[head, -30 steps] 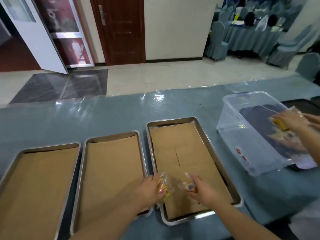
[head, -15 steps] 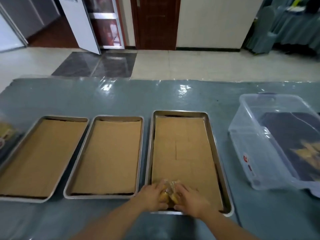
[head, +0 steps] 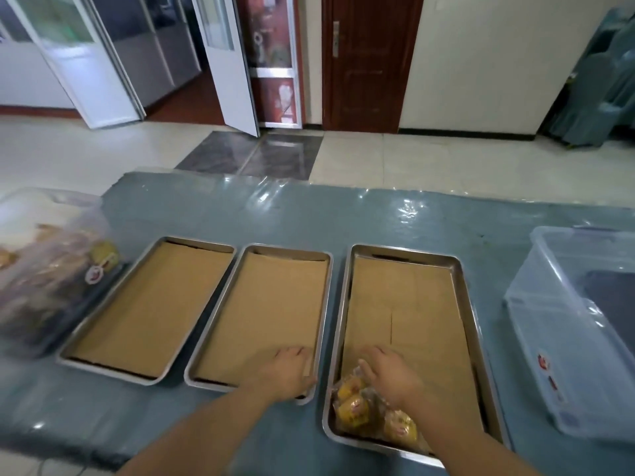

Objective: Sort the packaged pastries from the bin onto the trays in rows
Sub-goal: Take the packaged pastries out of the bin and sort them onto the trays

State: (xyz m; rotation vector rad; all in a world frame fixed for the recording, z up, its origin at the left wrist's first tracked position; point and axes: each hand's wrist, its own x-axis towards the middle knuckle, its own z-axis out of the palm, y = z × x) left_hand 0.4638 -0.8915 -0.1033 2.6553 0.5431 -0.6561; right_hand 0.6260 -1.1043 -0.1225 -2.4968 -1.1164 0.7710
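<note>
The left hand [head: 287, 371] has been shifted, fingers relaxed, onto the middle tray [head: 321, 324]; packaged pastries [head: 357, 405], lower centre, are touched by the right hand's [head: 390, 377] straight fingers.

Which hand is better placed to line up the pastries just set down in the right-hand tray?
Probably the right hand: it lies open over the packaged pastries at the near end of the right tray. The left hand is over the middle tray.
</note>
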